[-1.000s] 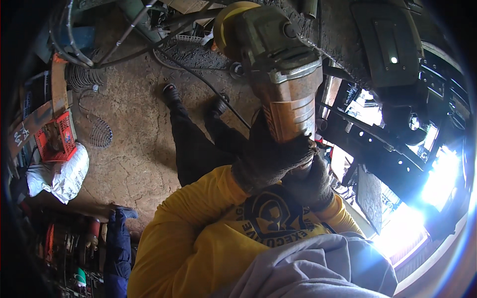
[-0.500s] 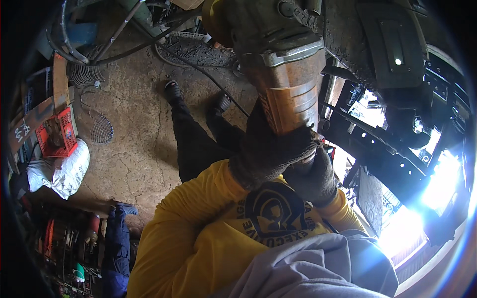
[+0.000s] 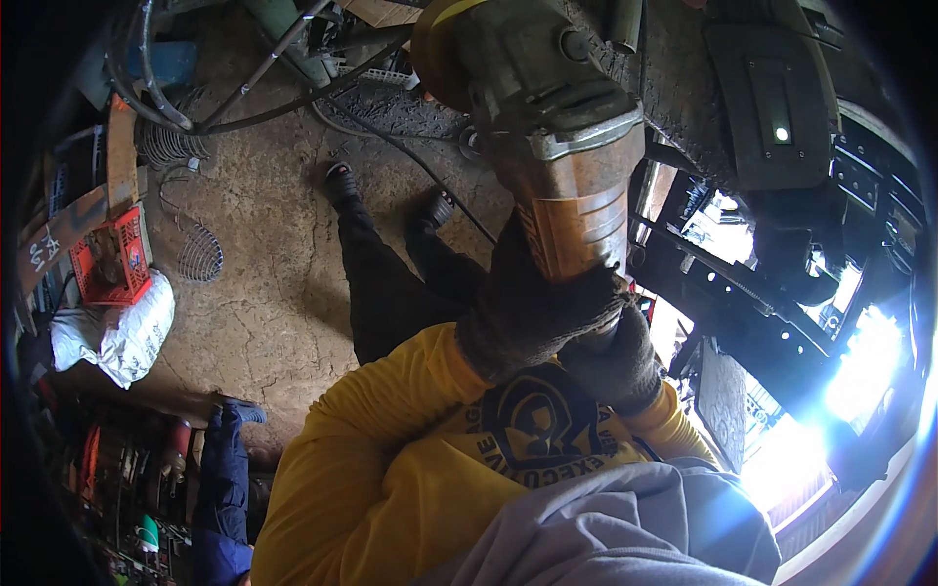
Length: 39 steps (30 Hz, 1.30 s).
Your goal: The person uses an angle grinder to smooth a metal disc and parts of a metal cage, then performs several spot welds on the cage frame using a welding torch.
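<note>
In front of my chest I hold a large angle grinder (image 3: 581, 220), its orange body topped by a worn grey gear head and a yellow-edged round disc or guard. My left hand (image 3: 542, 308), in a dark knit work glove, is closed around the lower body. Just below and to the right, my right hand (image 3: 623, 363), gloved too, is wrapped about the rear end of the same tool. Gloves and body hide the trigger. The disc reaches up beside a dark metal frame, and I cannot tell whether they touch.
Dark vehicle-like metalwork (image 3: 772, 107) fills the upper right, with bright glare below. Cables (image 3: 381, 137) and bent rods (image 3: 264, 73) cross the concrete floor (image 3: 283, 254). Left are a red crate (image 3: 112, 259), a white sack (image 3: 127, 337) and wire coils. Another person's blue-trousered leg (image 3: 225, 479) lies lower left.
The grinder appears slightly lower and farther right in view, and both hands keep their grip on it. The surroundings shift only slightly.
</note>
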Available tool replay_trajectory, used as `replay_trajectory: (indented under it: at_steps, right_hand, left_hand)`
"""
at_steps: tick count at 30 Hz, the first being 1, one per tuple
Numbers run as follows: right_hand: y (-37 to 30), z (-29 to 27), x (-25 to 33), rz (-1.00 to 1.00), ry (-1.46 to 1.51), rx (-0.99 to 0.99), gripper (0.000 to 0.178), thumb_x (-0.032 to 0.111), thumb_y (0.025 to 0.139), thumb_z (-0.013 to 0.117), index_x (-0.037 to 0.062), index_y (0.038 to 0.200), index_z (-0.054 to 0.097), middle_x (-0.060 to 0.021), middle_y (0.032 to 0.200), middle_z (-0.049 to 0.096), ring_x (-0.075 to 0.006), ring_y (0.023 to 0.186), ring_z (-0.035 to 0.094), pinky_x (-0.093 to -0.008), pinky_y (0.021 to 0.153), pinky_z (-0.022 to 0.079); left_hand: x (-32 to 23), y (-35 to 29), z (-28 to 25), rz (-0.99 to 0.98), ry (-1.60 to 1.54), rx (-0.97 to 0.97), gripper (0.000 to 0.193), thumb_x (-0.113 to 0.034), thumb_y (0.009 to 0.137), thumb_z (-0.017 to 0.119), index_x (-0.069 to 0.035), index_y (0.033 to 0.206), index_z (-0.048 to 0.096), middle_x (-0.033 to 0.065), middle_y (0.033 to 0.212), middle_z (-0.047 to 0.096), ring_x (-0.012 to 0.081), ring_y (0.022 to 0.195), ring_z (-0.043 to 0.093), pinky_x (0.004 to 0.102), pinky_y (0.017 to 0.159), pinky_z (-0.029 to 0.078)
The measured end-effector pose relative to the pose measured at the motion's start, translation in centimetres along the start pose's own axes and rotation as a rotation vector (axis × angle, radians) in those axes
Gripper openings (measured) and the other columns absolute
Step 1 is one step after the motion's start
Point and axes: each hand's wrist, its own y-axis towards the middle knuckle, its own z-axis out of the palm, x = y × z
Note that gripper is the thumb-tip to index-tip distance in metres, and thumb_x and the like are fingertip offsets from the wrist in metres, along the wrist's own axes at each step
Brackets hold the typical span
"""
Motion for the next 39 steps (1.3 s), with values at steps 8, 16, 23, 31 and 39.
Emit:
replay_trajectory:
  at_steps: [8,16,23,31,39]
  right_hand:
    - [0.3,-0.4,0.5,0.035,0.022,0.033,0.067,0.012,0.079,0.075,0.0006,0.137,0.044,-0.0204,0.116,0.068,-0.0344,0.108,0.068,-0.0423,0.091,0.054]
    - [0.3,-0.2,0.4,0.017,0.029,0.032,0.070,0.011,0.078,0.076,0.0002,0.139,0.043,-0.0197,0.117,0.067,-0.0325,0.109,0.068,-0.0416,0.092,0.054]
    - [0.4,-0.3,0.1,0.032,0.051,0.048,0.071,0.010,0.077,0.076,0.0002,0.139,0.044,-0.0193,0.118,0.067,-0.0317,0.110,0.067,-0.0411,0.093,0.053]
    - [0.4,-0.6,1.0,0.080,0.042,0.045,0.071,0.011,0.077,0.076,0.0002,0.139,0.043,-0.0197,0.118,0.067,-0.0324,0.111,0.067,-0.0413,0.093,0.053]
    - [0.2,-0.4,1.0,-0.048,-0.004,0.005,0.070,0.010,0.078,0.073,0.0001,0.141,0.041,-0.0201,0.119,0.066,-0.0333,0.111,0.067,-0.0418,0.092,0.052]
  left_hand:
    - [-0.1,0.3,-0.1,0.063,0.104,0.013,0.072,-0.020,0.076,0.082,0.002,0.132,0.042,0.0133,0.116,0.059,0.0219,0.100,0.064,0.0367,0.086,0.054]
    - [0.2,0.4,-0.3,0.239,0.416,0.021,0.071,-0.020,0.076,0.081,0.002,0.132,0.043,0.0134,0.115,0.059,0.0223,0.100,0.064,0.0372,0.086,0.054]
    - [0.7,0.1,-0.3,0.417,0.718,0.008,0.071,-0.020,0.076,0.081,0.002,0.131,0.043,0.0136,0.115,0.060,0.0227,0.100,0.064,0.0376,0.087,0.054]
    - [1.2,-0.2,-0.6,0.536,0.904,0.003,0.070,-0.020,0.076,0.081,0.002,0.131,0.043,0.0138,0.114,0.060,0.0232,0.099,0.064,0.0381,0.087,0.054]
    - [-0.7,0.0,-0.3,0.140,0.369,-0.010,0.069,-0.021,0.076,0.081,0.002,0.130,0.045,0.0146,0.115,0.060,0.0237,0.099,0.064,0.0387,0.087,0.054]
